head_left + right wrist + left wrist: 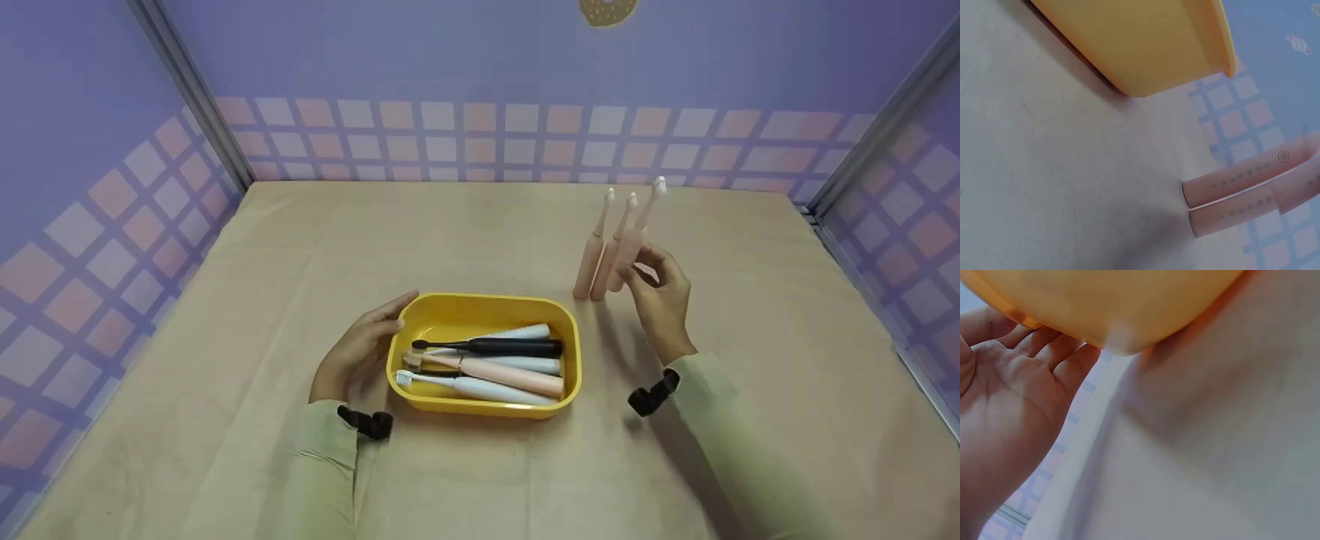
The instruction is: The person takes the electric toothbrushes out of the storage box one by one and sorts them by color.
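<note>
In the head view, my right hand pinches a pale pink electric toothbrush between thumb and fingers, tilted with its head up. Beside it, two more pink electric toothbrushes stand upright close together on the table. The right wrist view shows their bases on the cloth, while the held toothbrush overlaps one of them with its base higher up. My left hand holds the left end of a yellow bin, thumb at the rim and fingers against the outer wall.
Inside the bin lie several electric toothbrushes: a black one, a pink one and white ones. A beige cloth covers the table. Purple walls with a checked band stand behind and at both sides.
</note>
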`<state>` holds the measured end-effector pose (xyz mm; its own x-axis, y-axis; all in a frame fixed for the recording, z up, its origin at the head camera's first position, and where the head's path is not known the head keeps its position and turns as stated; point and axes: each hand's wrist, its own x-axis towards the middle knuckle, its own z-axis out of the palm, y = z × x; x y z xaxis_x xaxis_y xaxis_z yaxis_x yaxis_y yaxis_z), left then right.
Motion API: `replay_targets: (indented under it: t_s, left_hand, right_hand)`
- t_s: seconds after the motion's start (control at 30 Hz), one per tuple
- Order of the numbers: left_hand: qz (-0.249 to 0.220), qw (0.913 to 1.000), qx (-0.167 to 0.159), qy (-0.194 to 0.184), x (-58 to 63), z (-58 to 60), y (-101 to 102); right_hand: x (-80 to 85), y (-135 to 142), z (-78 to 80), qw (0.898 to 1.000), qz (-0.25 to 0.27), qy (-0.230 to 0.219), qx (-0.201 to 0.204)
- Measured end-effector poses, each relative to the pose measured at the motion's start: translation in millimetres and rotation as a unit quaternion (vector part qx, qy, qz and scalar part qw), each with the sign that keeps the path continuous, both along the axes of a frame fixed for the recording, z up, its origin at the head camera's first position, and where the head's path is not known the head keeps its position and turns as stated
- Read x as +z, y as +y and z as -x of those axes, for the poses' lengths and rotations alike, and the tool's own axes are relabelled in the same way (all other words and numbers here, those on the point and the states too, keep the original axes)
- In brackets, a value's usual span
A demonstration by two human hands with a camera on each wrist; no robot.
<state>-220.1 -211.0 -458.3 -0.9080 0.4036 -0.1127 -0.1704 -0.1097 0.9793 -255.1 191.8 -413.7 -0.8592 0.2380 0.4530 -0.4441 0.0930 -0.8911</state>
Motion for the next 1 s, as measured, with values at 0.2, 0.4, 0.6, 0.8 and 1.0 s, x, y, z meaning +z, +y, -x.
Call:
replay_targets:
  t_s: [0.2, 0.4, 0.6, 0.8, 1.0]
  left_hand:
    - [0.002, 1.0000, -0.001, 0.001, 0.1, -0.1, 0]
    - [0.007, 0.9999, 0.008, -0.003, 0.7, -0.6, 1]
    - [-0.005, 1.0000, 0.003, -0.006, 1.1, -1.4, 1]
    - [0.005, 1.0000, 0.004, 0.000, 0.3, -0.6, 1]
    - [0.022, 0.9997, 0.002, 0.007, 0.2, 1.2, 0]
  right_hand:
    - [-4.3, 2, 3.5, 1.000, -0.016, 0.001, -0.015]
    - [-7.3, 5, 3.9, 0.999, -0.041, -0.008, -0.023]
    - [-10.5, 6, 7.0, 0.998, -0.048, -0.011, -0.029]
    - [-14.2, 9, 11.8, 0.997, -0.048, -0.046, -0.029]
    - [-13.7, 8, 13.8, 0.994, -0.057, -0.088, -0.034]
